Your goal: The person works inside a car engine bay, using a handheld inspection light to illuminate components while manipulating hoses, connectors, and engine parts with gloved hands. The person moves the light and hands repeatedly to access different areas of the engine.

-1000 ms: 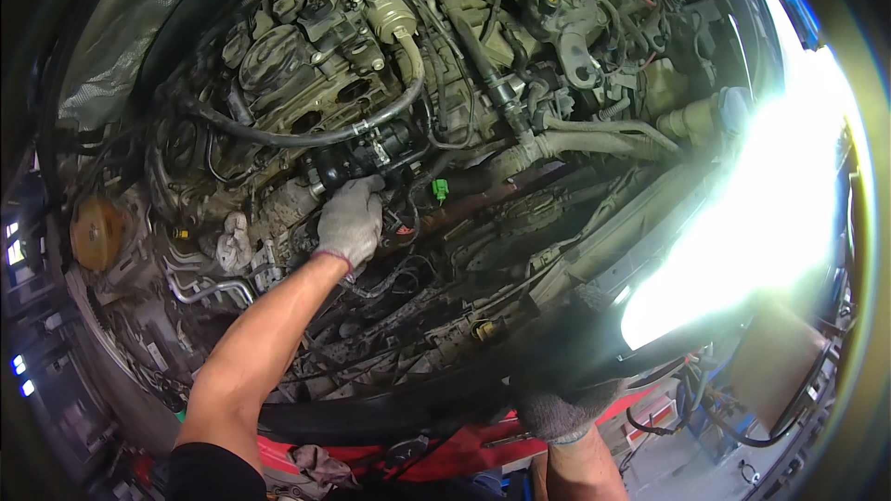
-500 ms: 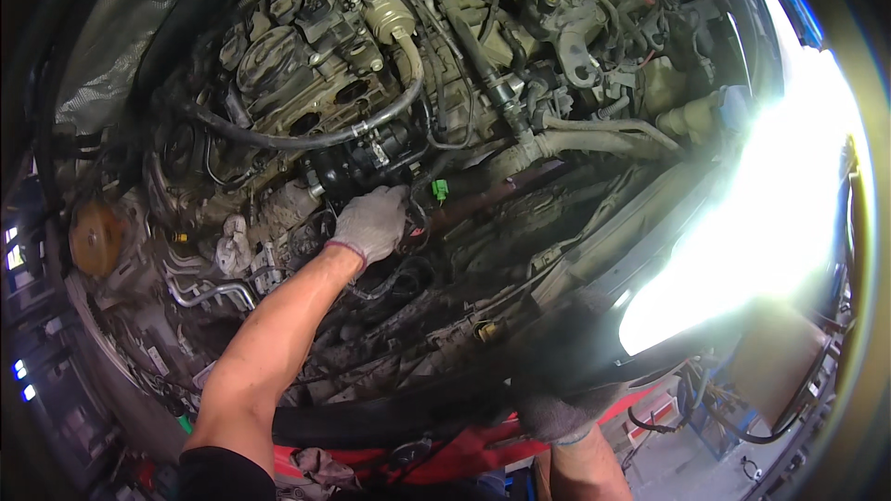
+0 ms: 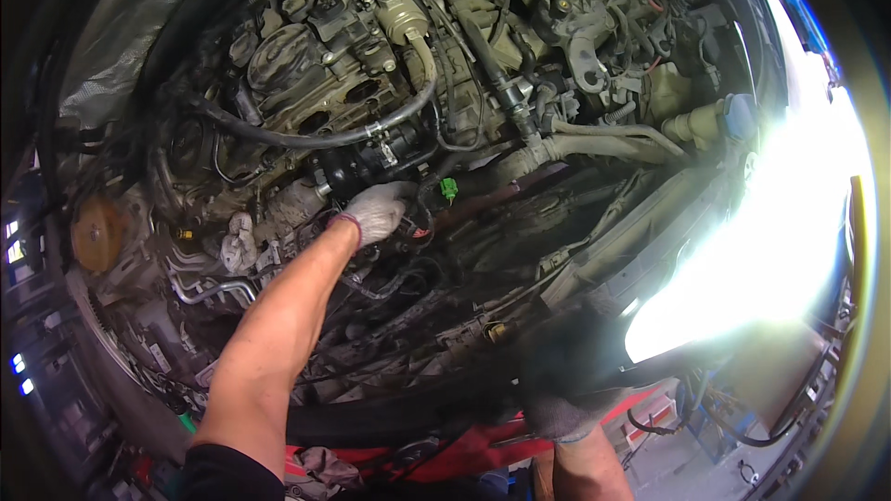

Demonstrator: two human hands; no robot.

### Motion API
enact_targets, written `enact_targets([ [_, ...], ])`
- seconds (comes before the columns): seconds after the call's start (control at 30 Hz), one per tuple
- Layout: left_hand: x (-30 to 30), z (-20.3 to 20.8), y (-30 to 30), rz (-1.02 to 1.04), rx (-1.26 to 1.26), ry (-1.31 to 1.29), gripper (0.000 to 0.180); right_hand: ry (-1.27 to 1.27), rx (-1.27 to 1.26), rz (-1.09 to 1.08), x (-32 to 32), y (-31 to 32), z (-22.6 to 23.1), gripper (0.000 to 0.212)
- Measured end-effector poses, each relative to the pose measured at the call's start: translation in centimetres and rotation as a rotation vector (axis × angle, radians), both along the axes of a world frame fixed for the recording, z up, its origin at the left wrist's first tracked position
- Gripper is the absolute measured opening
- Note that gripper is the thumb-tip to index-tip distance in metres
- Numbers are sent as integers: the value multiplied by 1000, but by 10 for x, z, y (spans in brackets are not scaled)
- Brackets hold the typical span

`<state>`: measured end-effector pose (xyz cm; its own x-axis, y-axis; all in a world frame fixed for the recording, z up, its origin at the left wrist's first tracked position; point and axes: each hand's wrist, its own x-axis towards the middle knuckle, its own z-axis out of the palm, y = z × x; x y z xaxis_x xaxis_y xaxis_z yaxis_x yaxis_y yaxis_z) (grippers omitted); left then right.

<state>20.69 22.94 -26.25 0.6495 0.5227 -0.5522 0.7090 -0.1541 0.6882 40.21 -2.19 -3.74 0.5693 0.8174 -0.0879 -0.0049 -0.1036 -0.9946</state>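
My left hand (image 3: 374,215), in a pale knit glove with a dark red cuff edge, reaches into the engine bay of a car. Its fingers are bent together just below a black cylindrical part (image 3: 357,165). Their tips are lost in shadow, so what they hold cannot be made out. Right of the hand hangs a green connector (image 3: 448,188), and a dark hose loop (image 3: 427,223) passes close by. My right hand (image 3: 564,416), in a dark grey glove, is at the front edge of the car beside a very bright light (image 3: 733,250). Shadow hides its fingers.
The dusty engine (image 3: 311,83) fills the upper part, with a curved hose (image 3: 306,141) across it. An orange-brown round cap (image 3: 97,232) sits at the left, near a crumpled white rag (image 3: 238,243). A red panel (image 3: 445,453) runs along the front, with a greyish cloth (image 3: 325,468) on it.
My left hand has shifted slightly farther into the engine bay, its fingers deeper in the shadow under the black part. The whole view has moved a little; my right hand stays at the front edge.
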Motion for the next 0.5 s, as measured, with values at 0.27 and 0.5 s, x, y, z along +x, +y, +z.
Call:
enact_targets([
  [0.27, 8, 5, -17, 98, 148, 217, 32, -237, 21, 33, -2, 12, 5, 59],
  [0.5, -8, 15, -39, 154, 109, 177, 48, -15, 164, -80, -12, 20, 4, 68],
])
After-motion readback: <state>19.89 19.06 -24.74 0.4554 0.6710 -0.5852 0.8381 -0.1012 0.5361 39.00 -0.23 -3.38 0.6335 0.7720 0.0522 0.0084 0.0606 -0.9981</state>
